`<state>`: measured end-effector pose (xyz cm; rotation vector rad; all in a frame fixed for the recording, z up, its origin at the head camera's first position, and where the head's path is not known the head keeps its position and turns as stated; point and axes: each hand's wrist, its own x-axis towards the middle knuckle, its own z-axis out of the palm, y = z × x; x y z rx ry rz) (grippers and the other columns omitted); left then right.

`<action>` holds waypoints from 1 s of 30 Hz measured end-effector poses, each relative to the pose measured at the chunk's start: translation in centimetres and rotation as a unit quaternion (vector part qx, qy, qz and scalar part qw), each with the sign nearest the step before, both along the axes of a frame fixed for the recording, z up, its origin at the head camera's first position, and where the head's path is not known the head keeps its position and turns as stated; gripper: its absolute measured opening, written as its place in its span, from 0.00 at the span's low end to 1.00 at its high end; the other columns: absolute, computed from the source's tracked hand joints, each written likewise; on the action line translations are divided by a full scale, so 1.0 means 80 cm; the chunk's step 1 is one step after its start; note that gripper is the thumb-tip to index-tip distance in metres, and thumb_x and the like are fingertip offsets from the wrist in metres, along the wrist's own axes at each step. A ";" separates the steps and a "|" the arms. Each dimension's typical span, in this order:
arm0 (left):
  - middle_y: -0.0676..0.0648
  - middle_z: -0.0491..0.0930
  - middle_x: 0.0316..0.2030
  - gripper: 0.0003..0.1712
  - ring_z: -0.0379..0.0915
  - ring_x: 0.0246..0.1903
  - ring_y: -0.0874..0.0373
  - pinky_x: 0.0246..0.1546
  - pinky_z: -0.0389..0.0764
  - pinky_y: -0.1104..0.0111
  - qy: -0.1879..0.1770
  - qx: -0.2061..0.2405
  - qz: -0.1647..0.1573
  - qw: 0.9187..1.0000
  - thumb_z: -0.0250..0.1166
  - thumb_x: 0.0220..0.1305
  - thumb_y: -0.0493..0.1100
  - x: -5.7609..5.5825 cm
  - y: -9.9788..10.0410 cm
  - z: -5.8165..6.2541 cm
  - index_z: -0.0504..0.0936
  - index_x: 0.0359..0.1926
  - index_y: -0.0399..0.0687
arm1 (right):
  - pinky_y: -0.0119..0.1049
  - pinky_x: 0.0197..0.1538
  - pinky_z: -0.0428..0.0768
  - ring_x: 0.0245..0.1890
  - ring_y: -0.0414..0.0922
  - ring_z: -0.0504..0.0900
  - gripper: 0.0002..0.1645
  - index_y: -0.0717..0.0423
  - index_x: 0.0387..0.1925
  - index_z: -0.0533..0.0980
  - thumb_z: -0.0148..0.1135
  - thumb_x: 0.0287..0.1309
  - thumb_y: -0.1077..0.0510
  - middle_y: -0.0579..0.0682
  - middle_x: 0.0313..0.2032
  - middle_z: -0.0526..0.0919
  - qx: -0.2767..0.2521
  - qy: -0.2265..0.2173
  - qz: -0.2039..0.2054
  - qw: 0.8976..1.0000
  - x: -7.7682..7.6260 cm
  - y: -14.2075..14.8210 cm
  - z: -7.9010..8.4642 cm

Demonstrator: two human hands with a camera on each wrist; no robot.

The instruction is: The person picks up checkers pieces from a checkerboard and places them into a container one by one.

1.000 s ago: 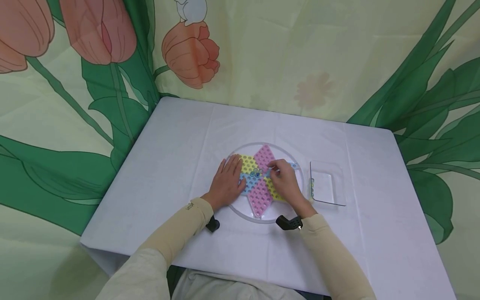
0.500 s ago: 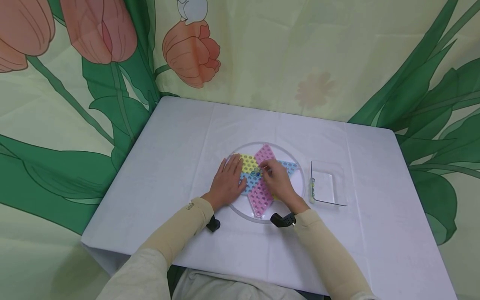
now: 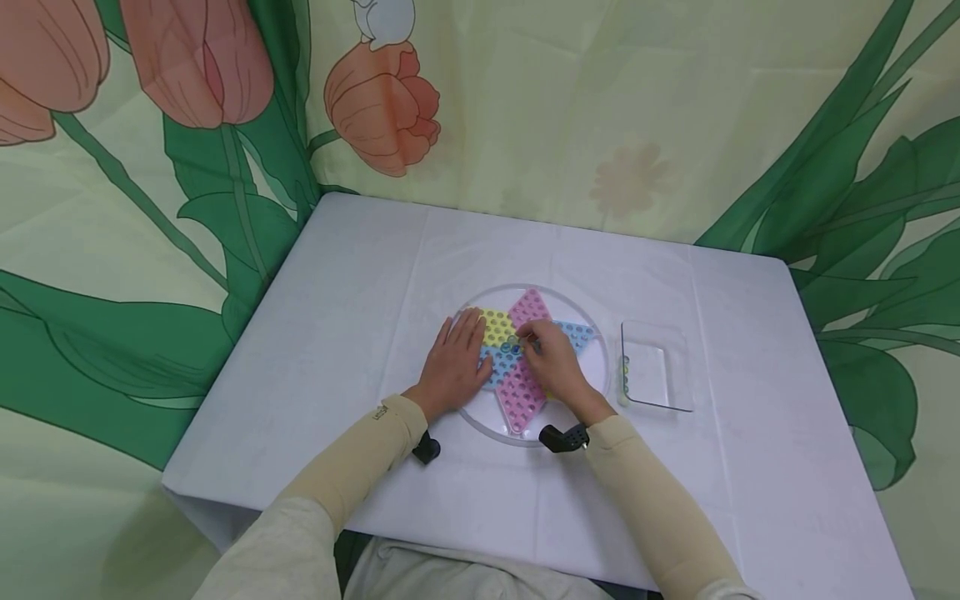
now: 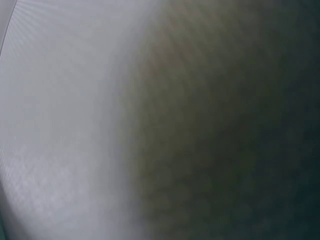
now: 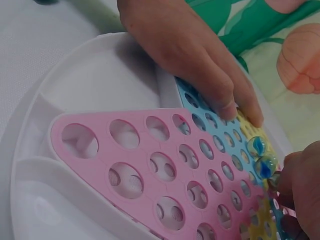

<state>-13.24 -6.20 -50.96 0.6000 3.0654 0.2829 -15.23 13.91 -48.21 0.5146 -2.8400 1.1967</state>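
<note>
A round Chinese checkers board (image 3: 520, 408) with pink, yellow and blue perforated star sections lies on the table. My left hand (image 3: 453, 367) rests flat on its left side, fingers straight over the yellow and blue parts. Near the board's centre my right hand (image 3: 555, 360) pinches a greenish glass marble (image 5: 273, 180) between thumb and fingers, low over the holes. Blue-streaked glass marbles (image 5: 265, 166) sit right beside those fingertips. Part of the board's right side is hidden under the right hand. In the left wrist view only blurred sleeve and white cloth show.
A clear plastic box (image 3: 654, 367) stands right of the board, with several marbles (image 3: 625, 371) along its left side. The white-covered table (image 3: 360, 292) reaches back to a tulip-printed curtain (image 3: 525, 108).
My right hand has moved a little left, from over the board's right side to beside the marbles at the centre. In the last half second it hardly moved. The left hand has stayed put.
</note>
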 end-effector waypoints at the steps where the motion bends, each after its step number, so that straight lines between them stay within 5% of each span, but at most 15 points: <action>1: 0.42 0.44 0.79 0.41 0.36 0.79 0.49 0.79 0.39 0.54 0.000 0.000 0.000 1.000 0.41 0.74 0.58 0.000 0.000 0.000 0.46 0.78 0.41 | 0.47 0.55 0.79 0.46 0.52 0.80 0.12 0.63 0.44 0.79 0.58 0.58 0.71 0.58 0.43 0.83 0.001 0.001 0.001 1.000 0.000 0.000 0.000; 13: 0.43 0.43 0.79 0.41 0.35 0.79 0.49 0.79 0.38 0.54 0.002 0.000 0.001 1.000 0.39 0.74 0.59 -0.001 0.000 -0.002 0.46 0.78 0.41 | 0.45 0.54 0.80 0.45 0.51 0.80 0.10 0.62 0.42 0.79 0.58 0.59 0.70 0.56 0.41 0.83 0.023 0.021 0.003 1.000 -0.001 -0.004 -0.001; 30: 0.42 0.45 0.79 0.41 0.37 0.79 0.49 0.79 0.40 0.53 0.008 0.003 -0.001 1.000 0.41 0.74 0.58 -0.001 0.000 -0.002 0.47 0.78 0.41 | 0.42 0.50 0.82 0.43 0.49 0.79 0.10 0.61 0.44 0.79 0.58 0.61 0.69 0.54 0.41 0.78 -0.011 0.015 -0.011 1.000 0.010 -0.002 0.014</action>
